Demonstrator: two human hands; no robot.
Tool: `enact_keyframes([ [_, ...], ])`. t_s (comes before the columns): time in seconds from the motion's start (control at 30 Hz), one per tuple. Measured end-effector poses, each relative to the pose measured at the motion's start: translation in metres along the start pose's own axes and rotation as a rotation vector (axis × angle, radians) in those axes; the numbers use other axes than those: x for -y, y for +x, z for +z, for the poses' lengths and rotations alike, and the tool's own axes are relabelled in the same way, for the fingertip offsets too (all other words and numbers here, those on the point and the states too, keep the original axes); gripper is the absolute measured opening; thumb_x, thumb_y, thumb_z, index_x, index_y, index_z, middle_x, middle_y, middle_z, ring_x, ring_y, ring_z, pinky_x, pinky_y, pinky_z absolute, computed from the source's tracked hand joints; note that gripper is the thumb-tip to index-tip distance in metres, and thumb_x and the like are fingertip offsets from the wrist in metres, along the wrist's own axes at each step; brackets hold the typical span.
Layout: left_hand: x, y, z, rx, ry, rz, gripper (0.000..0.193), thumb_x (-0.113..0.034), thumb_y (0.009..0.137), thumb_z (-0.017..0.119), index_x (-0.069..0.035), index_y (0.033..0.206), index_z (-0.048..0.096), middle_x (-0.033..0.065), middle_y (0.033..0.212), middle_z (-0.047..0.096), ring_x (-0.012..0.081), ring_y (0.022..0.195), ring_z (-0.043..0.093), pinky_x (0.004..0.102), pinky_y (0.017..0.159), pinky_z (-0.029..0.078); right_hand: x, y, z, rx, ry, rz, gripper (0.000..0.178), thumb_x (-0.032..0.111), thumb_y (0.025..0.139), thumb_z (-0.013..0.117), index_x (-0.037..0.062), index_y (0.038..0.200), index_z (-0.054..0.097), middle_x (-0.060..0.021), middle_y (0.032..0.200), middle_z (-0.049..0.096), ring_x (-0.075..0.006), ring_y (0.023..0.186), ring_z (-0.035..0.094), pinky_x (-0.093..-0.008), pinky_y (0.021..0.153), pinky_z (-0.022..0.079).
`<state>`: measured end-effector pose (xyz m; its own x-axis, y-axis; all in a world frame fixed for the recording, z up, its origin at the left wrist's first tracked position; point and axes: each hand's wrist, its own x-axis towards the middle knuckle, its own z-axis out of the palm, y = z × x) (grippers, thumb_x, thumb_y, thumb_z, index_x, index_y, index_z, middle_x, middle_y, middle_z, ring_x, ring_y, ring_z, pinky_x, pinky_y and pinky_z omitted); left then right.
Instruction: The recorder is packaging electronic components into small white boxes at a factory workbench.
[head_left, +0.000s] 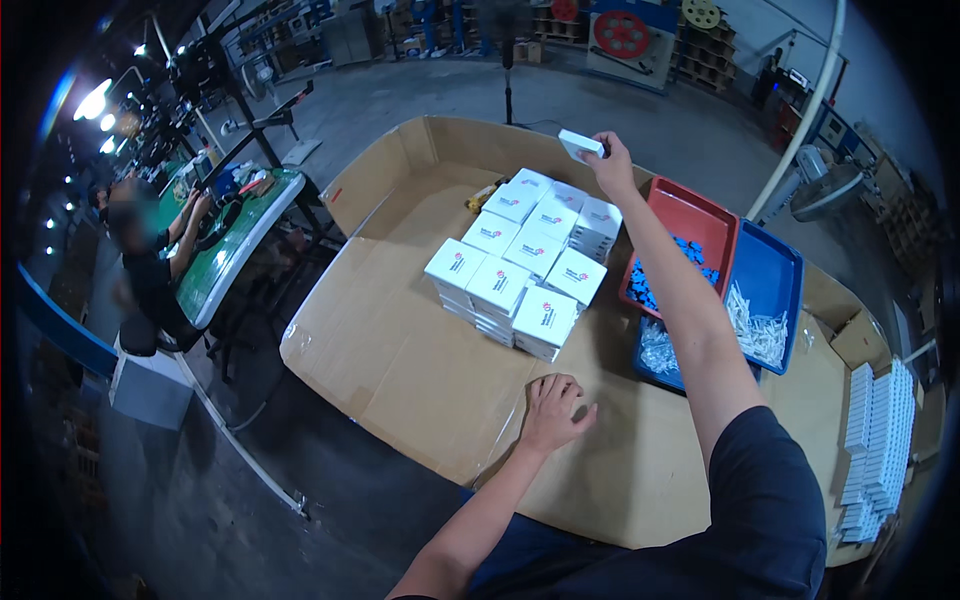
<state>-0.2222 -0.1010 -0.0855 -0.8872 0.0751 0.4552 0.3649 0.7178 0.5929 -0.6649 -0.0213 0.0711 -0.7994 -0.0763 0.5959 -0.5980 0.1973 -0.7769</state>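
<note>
My right hand (614,170) is stretched far forward, its fingers closed on a small flat white box (580,145). That box is held up beyond the stacked white boxes (497,282), which stand in uneven layers with printed tops. Near the front edge of the cardboard-covered table (400,340), my left hand (554,412) rests with fingers spread and slightly bent. Nothing shows in that hand, and the stack is just ahead of it. My right forearm passes in front of part of the red tray (728,215).
Small blue parts (690,250) lie in the red tray. Beside it, a blue tray (785,260) holds white stick-like pieces; clear small pieces (657,350) sit in another blue tray. White boxes (875,440) line the far right. A person (150,260) works at a green table on the left.
</note>
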Motion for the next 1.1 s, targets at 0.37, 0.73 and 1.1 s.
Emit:
enact_keyframes([
  [0.37, -0.001, -0.008, 0.006, -0.037, 0.019, 0.061, 0.027, -0.024, 0.079, 0.082, -0.012, 0.096, 0.065, 0.0056, 0.108, 0.063, 0.0266, 0.112, 0.058, 0.044, 0.098, 0.04, 0.224, -0.146, -0.106, 0.04, 0.447, -0.181, 0.035, -0.009, 0.089, 0.075, 0.001, 0.118, 0.059, -0.0051, 0.114, 0.067, -0.0133, 0.11, 0.065, -0.0303, 0.1, 0.052],
  [0.73, 0.013, -0.02, 0.026, -0.132, 0.082, 0.128, 0.025, -0.023, 0.087, 0.078, -0.01, 0.103, 0.066, 0.0077, 0.107, 0.065, 0.027, 0.103, 0.063, 0.0446, 0.091, 0.046, 0.249, -0.324, -0.22, -0.038, 0.521, 0.04, 0.041, -0.007, 0.085, 0.081, 0.004, 0.121, 0.063, -0.0034, 0.118, 0.068, -0.0117, 0.111, 0.065, -0.0297, 0.097, 0.055],
  [1.1, -0.183, -0.051, -0.013, 0.835, -1.584, -0.825, 0.068, -0.059, 0.11, 0.039, -0.002, 0.144, 0.053, 0.0117, 0.12, 0.067, 0.0217, 0.107, 0.07, 0.0357, 0.096, 0.055, 0.23, -0.508, -0.263, 0.144, 0.575, 0.658, 0.067, 0.009, 0.081, 0.09, 0.0, 0.138, 0.056, -0.0097, 0.121, 0.07, -0.0171, 0.115, 0.067, -0.0318, 0.1, 0.056],
])
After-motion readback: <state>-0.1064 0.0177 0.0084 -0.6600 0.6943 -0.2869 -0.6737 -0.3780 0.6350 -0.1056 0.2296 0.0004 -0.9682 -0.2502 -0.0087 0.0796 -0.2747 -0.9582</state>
